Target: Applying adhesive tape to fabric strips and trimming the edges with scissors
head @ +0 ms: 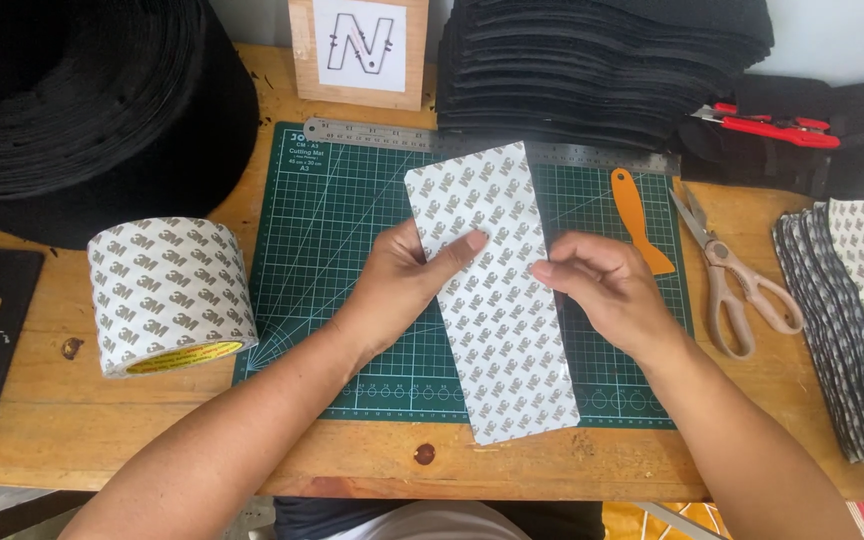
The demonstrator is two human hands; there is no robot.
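A long strip of white adhesive-backed sheet (497, 320) with a grey repeating print lies at a slant on the green cutting mat (322, 230). My left hand (402, 280) grips its left edge, thumb laid across the top of the strip. My right hand (607, 295) pinches the strip's right edge with its fingertips. The strip's near end reaches over the mat's front border onto the wooden table.
A wide roll of the same printed tape (167, 295) stands left of the mat. An orange scraper (640, 220), scissors (727, 275) and a steel ruler (382, 135) lie near the mat. Black felt stacks (592, 60) at the back; cut pieces piled (852, 320) at right.
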